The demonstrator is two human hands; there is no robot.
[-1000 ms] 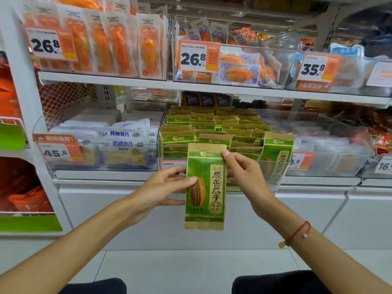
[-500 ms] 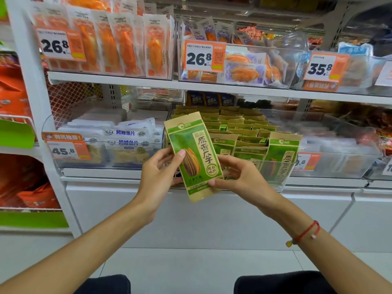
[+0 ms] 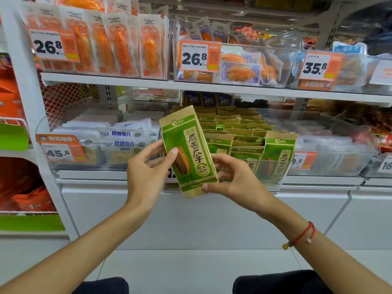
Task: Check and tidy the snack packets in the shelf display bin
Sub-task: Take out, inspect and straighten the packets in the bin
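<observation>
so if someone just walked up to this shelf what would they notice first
Most likely the green sunflower seed packet, held tilted in front of the shelf by both hands: the left hand pinches its left edge, the right hand its bottom right corner. Just behind it, a clear bin on the middle shelf holds rows of matching green packets. Above, big orange price tags reading 26.8 and 35.8 stand out.

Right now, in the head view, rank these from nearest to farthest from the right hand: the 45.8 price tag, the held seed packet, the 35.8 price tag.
1. held seed packet: in the right hand.
2. 45.8 price tag: lower shelf, far left.
3. 35.8 price tag: upper shelf, right.
</observation>
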